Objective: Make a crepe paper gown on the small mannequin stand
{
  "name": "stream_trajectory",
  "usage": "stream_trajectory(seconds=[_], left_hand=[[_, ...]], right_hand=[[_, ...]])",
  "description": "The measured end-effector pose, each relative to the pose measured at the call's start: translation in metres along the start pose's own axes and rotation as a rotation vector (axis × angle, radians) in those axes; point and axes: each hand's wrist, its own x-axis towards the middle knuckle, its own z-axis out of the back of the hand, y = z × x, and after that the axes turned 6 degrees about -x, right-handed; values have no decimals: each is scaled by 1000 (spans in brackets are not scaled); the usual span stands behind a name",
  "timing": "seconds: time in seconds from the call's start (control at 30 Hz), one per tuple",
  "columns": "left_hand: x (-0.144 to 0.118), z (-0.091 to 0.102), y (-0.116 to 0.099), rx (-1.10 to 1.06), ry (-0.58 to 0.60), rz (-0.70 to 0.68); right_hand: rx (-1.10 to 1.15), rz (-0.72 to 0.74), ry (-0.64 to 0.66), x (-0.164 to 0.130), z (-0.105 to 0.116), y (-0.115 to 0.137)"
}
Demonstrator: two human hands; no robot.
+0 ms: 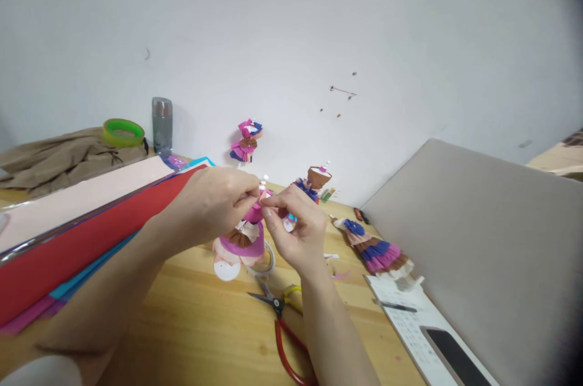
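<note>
A paper doll [243,240] in a pink and cream pleated skirt is held above the middle of the wooden table [191,325]. Its top is pinched between the fingertips of the left hand [214,204] and the right hand [296,231], and its head is largely hidden behind them. What small piece is gripped there cannot be made out. Red-handled scissors [282,325] are seen just nearer, partly covered by the right forearm. A finished doll [376,249] lies to the right.

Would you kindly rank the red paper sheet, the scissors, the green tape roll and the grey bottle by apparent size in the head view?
1. red paper sheet
2. scissors
3 and 4. green tape roll and grey bottle: they look alike, so unranked.
The scissors lie nearer the camera, so their true rank is unsure.
</note>
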Motion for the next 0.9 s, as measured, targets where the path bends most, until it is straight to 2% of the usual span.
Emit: stream_trajectory(seconds=[0.1,0.23,0.47,0.73,0.9], left_hand=[[-2,-1,0,139,-10,-39],[-3,2,-3,201,-3,-66],[0,2,-4,63,37,-63],[-2,6,-7,31,99,-35],[0,4,-6,-5,78,-19]], right_hand=[[-48,40,10,-1,1,1],[-84,57,24,-1,1,2],[-65,21,54,-1,2,3],[-78,2,-23,1,2,2],[-77,36,12,0,3,3]])
